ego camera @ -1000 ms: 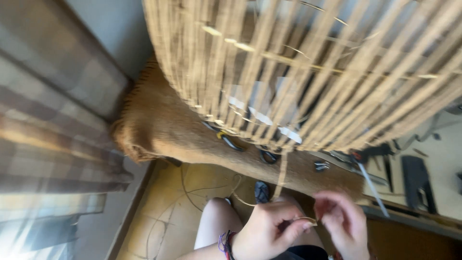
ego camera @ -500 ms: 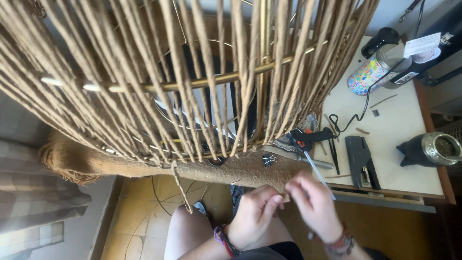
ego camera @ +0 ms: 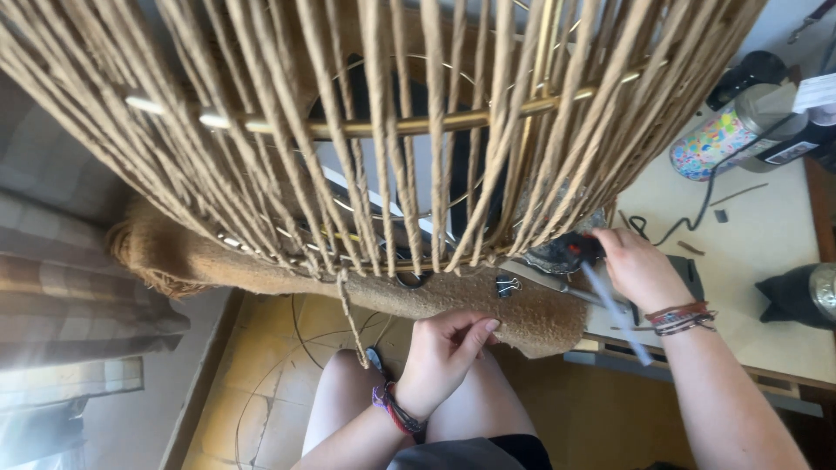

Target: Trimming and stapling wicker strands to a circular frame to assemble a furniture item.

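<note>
Jute cords wrapped over a brass wire lampshade frame (ego camera: 383,126) fill the upper view; this frame is the landmark. Left of the frame: a checked fabric (ego camera: 61,287) hangs down. Below the frame's lower left edge, a burlap roll (ego camera: 261,270) runs along its bottom rim, frayed at the left end. One loose cord end (ego camera: 351,318) dangles from the frame's lower ring, just left of the left hand. Left hand (ego camera: 442,352) sits below the frame's centre, over bare knees, fingers loosely curled with thumb and forefinger pinched together; cannot tell whether a thin strand is between them. It touches the lower edge of the burlap, apart from the dangling cord. A small binder clip (ego camera: 507,285) is clipped on the burlap just below the frame, between the two hands. Right hand (ego camera: 640,265) is at the frame's lower right edge, closed around a glue gun (ego camera: 575,252), with a pale glue stick (ego camera: 614,313) sticking out below it. Right of the frame on the white tabletop (ego camera: 766,244): a colourful cylinder container (ego camera: 710,144), a black cable (ego camera: 688,218), a dark round pot (ego camera: 805,296).
</note>
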